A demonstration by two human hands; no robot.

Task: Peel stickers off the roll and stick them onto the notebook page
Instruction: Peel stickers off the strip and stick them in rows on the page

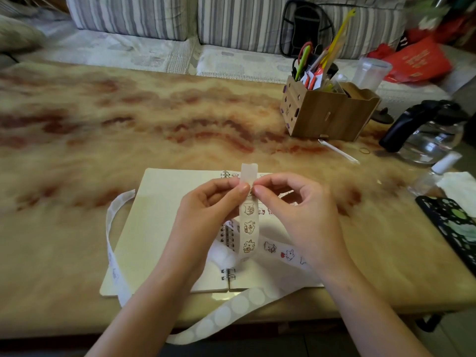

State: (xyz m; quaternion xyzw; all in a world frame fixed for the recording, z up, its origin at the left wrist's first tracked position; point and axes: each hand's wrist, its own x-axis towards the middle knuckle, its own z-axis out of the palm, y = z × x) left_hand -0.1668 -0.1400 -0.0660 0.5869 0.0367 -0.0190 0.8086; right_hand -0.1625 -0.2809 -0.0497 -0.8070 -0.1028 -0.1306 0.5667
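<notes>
This is a home, probably the living room: a striped sofa (128,19) stands behind a marble-patterned table (103,130), which bears a wooden box (332,117) with scissors (303,57) and a glass pot (435,140) with black handle.

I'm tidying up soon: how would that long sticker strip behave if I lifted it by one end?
Probably floppy: the sticker strip loops over the notebook and droops off the table. It is likely very light, since the left hand holds it up by a fingertip pinch.

Notebook (159,215) on the table (103,140), at its near edge — sticker strip (248,222) above the spine; pen box (332,117) behind, right.
</notes>
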